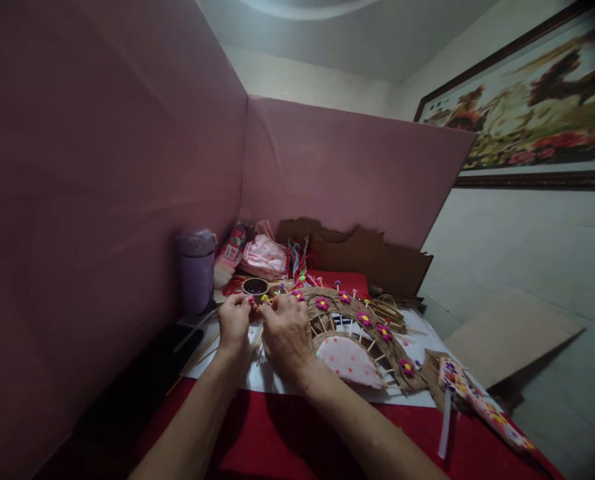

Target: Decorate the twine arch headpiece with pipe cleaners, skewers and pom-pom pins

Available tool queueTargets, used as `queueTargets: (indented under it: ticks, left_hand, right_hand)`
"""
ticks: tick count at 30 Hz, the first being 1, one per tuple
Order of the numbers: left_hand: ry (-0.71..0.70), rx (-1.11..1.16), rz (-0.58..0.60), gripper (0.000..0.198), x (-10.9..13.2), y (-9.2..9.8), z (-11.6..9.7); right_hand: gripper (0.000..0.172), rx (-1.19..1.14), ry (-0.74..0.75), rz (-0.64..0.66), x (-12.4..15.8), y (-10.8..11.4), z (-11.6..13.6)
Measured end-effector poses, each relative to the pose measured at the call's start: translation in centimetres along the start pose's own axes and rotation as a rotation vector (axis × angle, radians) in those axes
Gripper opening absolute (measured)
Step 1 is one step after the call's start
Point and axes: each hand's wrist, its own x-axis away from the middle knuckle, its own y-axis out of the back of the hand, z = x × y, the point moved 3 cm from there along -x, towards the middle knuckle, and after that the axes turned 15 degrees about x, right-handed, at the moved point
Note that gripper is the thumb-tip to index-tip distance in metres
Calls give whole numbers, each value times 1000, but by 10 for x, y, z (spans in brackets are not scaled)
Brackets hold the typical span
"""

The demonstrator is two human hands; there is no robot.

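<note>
Head view: the left hand (pixel 235 323) and right hand (pixel 287 330) sit side by side at the left end of the straw arch (pixel 362 320) with pink flowers. The arch lies on white paper (pixel 272 381) on the red worktop (pixel 277 433). The fingers are curled in, tips close; I cannot tell what they pinch. It looks like fiddly work on that end. The thin sticks need small, gentle moves.

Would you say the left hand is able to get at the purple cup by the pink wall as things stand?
Probably yes. The purple cup stands just beyond the left hand, a little to its left, and only a few thin sticks lie low on the table between them.
</note>
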Motion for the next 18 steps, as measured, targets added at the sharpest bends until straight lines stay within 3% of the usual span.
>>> queueTargets:
  ticks: [8,11,18]
  left_hand:
    - [-2,-82,-10,21,0,1,-3]
    - [-39,-165,-1,21,-1,3,-8]
    - [-83,-370,146,13,-3,2,-13]
  right_hand:
    - [15,25,-7,-50,1,-5,-7]
    - [6,54,-3,-78,2,-7,-5]
    - [10,87,8,-110,4,-7,-5]
